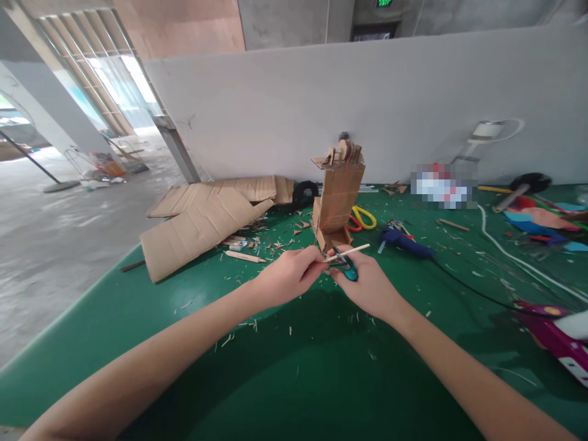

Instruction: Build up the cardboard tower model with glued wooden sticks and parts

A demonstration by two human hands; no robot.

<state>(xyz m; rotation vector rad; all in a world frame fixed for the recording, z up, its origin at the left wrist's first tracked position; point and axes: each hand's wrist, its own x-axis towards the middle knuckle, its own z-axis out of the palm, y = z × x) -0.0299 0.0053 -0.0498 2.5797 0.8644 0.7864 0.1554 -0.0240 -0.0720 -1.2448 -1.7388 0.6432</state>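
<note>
My left hand (287, 275) is closed around one end of a thin pale wooden stick (351, 251), which points up and to the right. My right hand (365, 283) grips a small teal-handled cutter (346, 266), and its blade end meets the stick near my left fingertips. Both hands hover low over the green table (294, 367), just in front of an upright cardboard tower (337, 199) wound with red thread.
Flat cardboard sheets (202, 217) lie at the back left. Yellow and red scissors (361, 217), a blue glue gun (404, 240) with a black cord, coloured scraps (539, 217) and a purple tool (558, 340) lie to the right. Wood shavings litter the table. A grey partition (367, 104) stands behind.
</note>
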